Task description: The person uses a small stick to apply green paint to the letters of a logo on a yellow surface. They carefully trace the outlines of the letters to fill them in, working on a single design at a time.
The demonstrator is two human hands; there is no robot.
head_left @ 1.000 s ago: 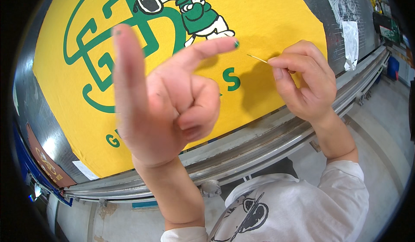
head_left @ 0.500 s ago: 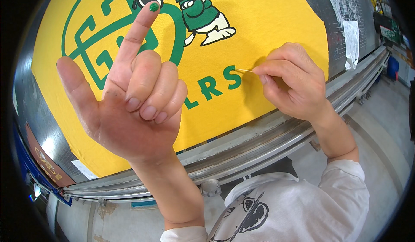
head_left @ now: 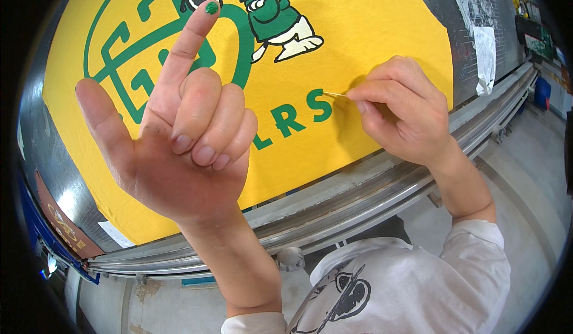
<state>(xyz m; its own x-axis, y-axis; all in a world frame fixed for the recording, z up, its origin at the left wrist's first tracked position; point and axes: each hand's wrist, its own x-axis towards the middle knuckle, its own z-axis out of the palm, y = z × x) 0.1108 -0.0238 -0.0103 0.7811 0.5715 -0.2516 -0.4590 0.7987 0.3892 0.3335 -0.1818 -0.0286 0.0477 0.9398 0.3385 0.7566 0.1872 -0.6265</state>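
Note:
My left hand (head_left: 185,131) is raised palm up above a yellow cloth (head_left: 388,29), holding nothing. Its index finger and thumb stretch apart while the other fingers curl in. A dab of wet-looking green paint (head_left: 211,8) sits on the index fingertip. At the right, my right hand (head_left: 406,110) pinches a thin pale stick (head_left: 338,94) between thumb and fingers. The stick's tip meets the upper end of the last green printed letter (head_left: 320,106). A cartoon figure in a green top (head_left: 271,20) and green line artwork are printed on the cloth, partly hidden by my left hand.
The cloth lies on a dark, scuffed board (head_left: 477,11) with a crumpled white tape strip (head_left: 484,59) at the right. A metal rail (head_left: 334,202) runs along the near edge. A brown printed piece (head_left: 62,220) lies at the far left.
Barely anything differs. My left hand and the printed cloth sit very slightly further left in view; the stick's tip stays at the same letter.

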